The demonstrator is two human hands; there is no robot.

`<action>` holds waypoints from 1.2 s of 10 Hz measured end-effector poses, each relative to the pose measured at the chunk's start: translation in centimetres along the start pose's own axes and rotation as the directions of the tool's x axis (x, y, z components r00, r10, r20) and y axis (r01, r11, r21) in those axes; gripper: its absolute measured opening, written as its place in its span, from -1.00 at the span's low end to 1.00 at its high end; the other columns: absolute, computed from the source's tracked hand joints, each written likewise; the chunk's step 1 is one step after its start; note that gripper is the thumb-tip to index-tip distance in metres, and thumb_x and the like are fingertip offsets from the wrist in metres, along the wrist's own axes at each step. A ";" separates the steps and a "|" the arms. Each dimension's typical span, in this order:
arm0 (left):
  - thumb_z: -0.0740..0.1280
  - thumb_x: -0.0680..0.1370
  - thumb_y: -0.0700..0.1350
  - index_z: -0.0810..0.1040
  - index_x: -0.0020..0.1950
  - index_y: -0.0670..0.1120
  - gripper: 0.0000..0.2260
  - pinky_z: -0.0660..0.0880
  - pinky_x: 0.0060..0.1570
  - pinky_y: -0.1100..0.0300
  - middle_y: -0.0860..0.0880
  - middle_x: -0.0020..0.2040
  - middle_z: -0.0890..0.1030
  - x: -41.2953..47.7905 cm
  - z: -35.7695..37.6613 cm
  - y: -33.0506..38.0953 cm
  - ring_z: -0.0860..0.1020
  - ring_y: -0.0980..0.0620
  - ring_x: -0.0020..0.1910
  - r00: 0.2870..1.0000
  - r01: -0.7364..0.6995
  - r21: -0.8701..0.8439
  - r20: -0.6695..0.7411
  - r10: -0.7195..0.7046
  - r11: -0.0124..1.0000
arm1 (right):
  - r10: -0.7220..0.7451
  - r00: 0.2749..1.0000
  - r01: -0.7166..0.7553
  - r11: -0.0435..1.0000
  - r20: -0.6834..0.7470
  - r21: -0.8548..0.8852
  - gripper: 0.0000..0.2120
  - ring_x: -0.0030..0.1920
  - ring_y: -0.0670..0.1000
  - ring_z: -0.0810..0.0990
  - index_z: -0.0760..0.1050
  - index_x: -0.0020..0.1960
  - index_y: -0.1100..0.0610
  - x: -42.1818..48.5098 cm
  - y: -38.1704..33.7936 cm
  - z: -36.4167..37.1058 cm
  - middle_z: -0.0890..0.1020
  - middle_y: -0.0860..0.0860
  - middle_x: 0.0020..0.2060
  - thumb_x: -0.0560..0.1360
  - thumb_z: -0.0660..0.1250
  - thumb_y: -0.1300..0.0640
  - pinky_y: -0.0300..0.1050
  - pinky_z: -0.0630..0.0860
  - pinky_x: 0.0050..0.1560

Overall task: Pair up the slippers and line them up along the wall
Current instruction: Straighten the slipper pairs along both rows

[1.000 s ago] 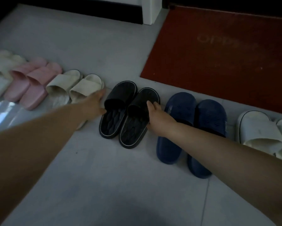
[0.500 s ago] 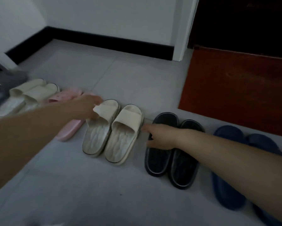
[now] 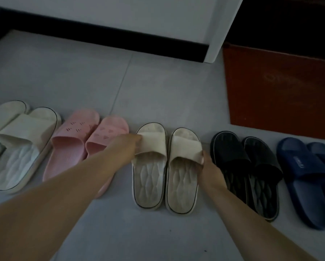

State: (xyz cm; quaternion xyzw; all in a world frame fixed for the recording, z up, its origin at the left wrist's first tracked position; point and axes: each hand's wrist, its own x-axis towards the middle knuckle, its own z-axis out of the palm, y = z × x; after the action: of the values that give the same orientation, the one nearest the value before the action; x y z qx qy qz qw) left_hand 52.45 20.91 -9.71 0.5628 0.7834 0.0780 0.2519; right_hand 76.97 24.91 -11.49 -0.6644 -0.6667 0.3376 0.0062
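Observation:
A row of slipper pairs lies on the grey floor, toes toward the wall. In the middle sits a cream pair: my left hand (image 3: pixel 126 147) grips the strap of the left cream slipper (image 3: pixel 149 178) from its outer side, and my right hand (image 3: pixel 206 166) pinches the strap of the right cream slipper (image 3: pixel 182 183) at its outer edge. The two cream slippers lie side by side, almost touching. To their left is a pink pair (image 3: pixel 78 140), to their right a black pair (image 3: pixel 246 166).
A larger cream pair (image 3: pixel 24 140) lies at the far left and a blue pair (image 3: pixel 308 176) at the far right. A red doormat (image 3: pixel 282 91) lies at the back right. The white wall with black skirting (image 3: pixel 105 38) runs along the back.
Both hands left the black pair and moved left to the cream pair. They now hold its straps from both outer sides, and the view has shifted left with them.

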 end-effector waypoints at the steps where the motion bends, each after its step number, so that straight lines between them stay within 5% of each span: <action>1: 0.16 0.56 -0.10 0.43 0.30 -0.01 -0.69 0.38 0.14 0.17 -0.12 0.28 0.51 0.8 0.3 0.0 0.50 -0.11 0.19 1.000 0.000 0.003 -0.017 0.000 1.000 | -0.018 0.999 0.021 0.998 -0.051 0.052 -0.62 -0.09 0.14 0.54 0.21 0.39 0.06 -0.5 0.1 0.2 0.59 0.20 0.03 0.58 0.09 0.13 -0.11 0.36 -0.12; 2: 0.14 0.57 -0.14 0.34 0.38 0.03 -0.63 0.34 0.24 0.14 -0.12 0.37 0.44 1.1 0.2 0.5 0.43 -0.13 0.30 0.999 0.030 0.006 0.009 -0.031 1.000 | -0.013 0.998 0.018 0.997 -0.056 0.080 -0.63 -0.11 0.10 0.52 0.22 0.39 0.06 -0.6 0.1 0.2 0.58 0.19 0.04 0.58 0.08 0.12 -0.09 0.38 -0.12; 4: 0.11 0.56 -0.25 0.28 0.43 -0.05 -0.58 0.30 0.29 0.14 -0.14 0.39 0.39 -0.3 -0.3 1.0 0.38 -0.10 0.35 0.998 0.027 -0.007 0.062 -0.027 1.000 | 0.025 0.998 -0.030 0.997 0.062 0.073 -0.43 0.15 0.25 0.52 -0.05 0.50 -0.06 -1.2 -0.3 -1.4 0.53 0.22 0.20 0.58 0.12 0.09 -0.01 0.40 0.06; 5: 0.19 0.49 -0.29 0.49 0.21 -0.14 -0.69 0.39 0.19 0.11 -0.21 0.21 0.54 -0.7 -2.7 -0.7 0.49 -0.15 0.21 0.999 -0.026 -0.110 -0.039 0.022 0.994 | -0.050 0.999 0.050 0.999 0.002 -0.020 -0.37 0.30 0.29 0.35 -0.02 0.49 0.02 -2.2 -1.8 -1.6 0.31 0.22 0.37 0.51 0.20 0.16 0.11 0.36 0.23; 6: 0.22 0.41 -0.41 0.51 0.18 -0.20 -0.63 0.39 0.11 0.23 -0.19 0.13 0.58 -1.1 -6.9 -5.1 0.53 -0.18 0.14 0.953 0.083 -0.366 -0.242 -0.182 0.927 | -0.297 0.953 0.290 0.952 -0.066 -0.098 -0.41 0.40 0.22 0.18 0.12 0.43 0.11 -3.4 -5.9 -0.4 0.22 0.16 0.41 0.47 0.27 0.14 0.11 0.25 0.34; 7: 0.29 0.40 -0.34 0.47 0.23 -0.16 -0.60 0.42 0.16 0.09 -0.19 0.20 0.55 -3.2 -9.1 -10.2 0.52 -0.19 0.15 0.862 0.279 -0.361 -0.314 -0.397 0.890 | -0.538 0.837 0.545 0.837 0.099 -0.060 -0.45 0.40 0.15 0.24 0.22 0.40 0.16 -3.7 -11.4 2.5 0.29 0.14 0.39 0.44 0.29 0.17 0.01 0.22 0.41; 8: 0.36 0.43 -0.12 0.30 0.38 -0.04 -0.47 0.34 0.28 -0.07 -0.20 0.30 0.45 -5.9 -8.1 -12.9 0.45 -0.24 0.25 0.845 0.462 -0.185 -0.207 -0.494 0.867 | -0.608 0.753 0.632 0.775 0.251 -0.019 -0.46 0.33 0.18 0.36 0.21 0.40 0.17 -3.2 -16.3 6.0 0.36 0.19 0.34 0.47 0.28 0.17 -0.03 0.32 0.31; 9: 0.41 0.42 -0.06 0.05 0.49 0.03 -0.24 0.24 0.33 -0.04 -0.18 0.44 0.27 -7.1 -6.2 -14.6 0.29 -0.25 0.37 0.868 0.473 -0.108 -0.109 -0.484 0.874 | -0.541 0.771 0.595 0.800 0.336 -0.077 -0.34 0.36 0.22 0.34 0.01 0.48 0.19 -2.2 -18.9 8.6 0.23 0.20 0.43 0.49 0.27 0.15 0.01 0.30 0.33; 12: 0.31 0.40 -0.28 0.27 0.37 -0.03 -0.44 0.34 0.22 -0.02 -0.20 0.34 0.36 -6.2 -4.3 -15.2 0.35 -0.22 0.30 0.877 0.350 -0.309 -0.223 -0.425 0.884 | -0.487 0.837 0.526 0.841 0.248 -0.123 -0.36 0.40 0.26 0.26 -0.11 0.51 0.13 -0.9 -18.4 10.1 0.07 0.19 0.48 0.53 0.13 0.28 0.10 0.27 0.35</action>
State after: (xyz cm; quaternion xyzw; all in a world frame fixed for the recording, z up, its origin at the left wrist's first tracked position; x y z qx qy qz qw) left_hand 39.02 10.50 -10.30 0.3381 0.8916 0.2075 0.2185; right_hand 56.27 21.66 -10.42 -0.4223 -0.8447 0.3270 -0.0359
